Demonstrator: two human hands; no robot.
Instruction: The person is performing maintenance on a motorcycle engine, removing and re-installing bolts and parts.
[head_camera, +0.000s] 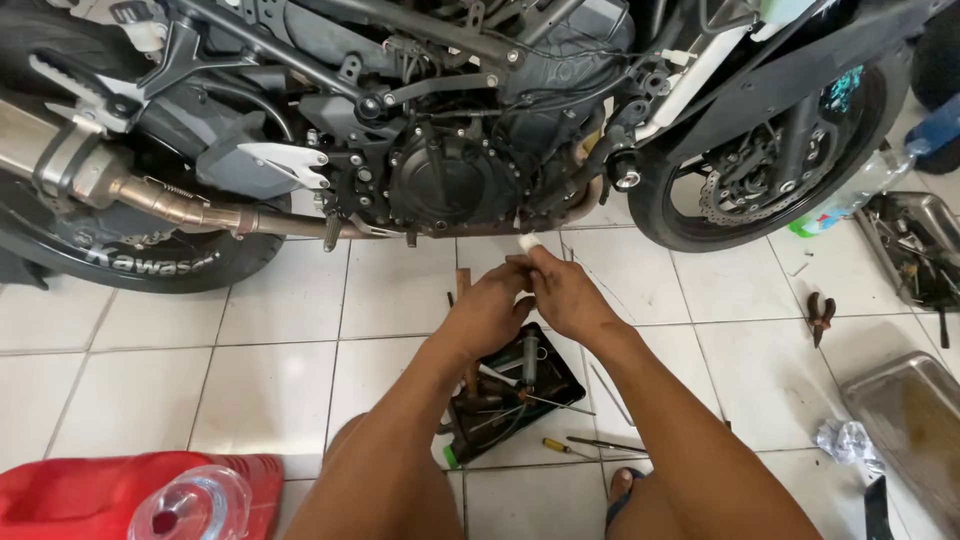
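Together, left hand (490, 305) and right hand (565, 295) pinch a small white piece (529, 242) — grips closed, it points up.

A: What stood at the back of the floor?
B: A black motorcycle (450, 120), its exhaust pipe (170, 205) running left and the front wheel (760, 170) at right, all on white floor tiles (150, 380).

A: And the loose items?
B: A black tray of tools (515, 395) lay in the middle; a screwdriver (560, 446) lay just below it. Red-handled pliers (820, 315) lay to the right, near two metal trays (915, 420). Crumpled paper (845, 440) sat beside the nearer tray. A red container (90, 495) occupied the lower left corner.
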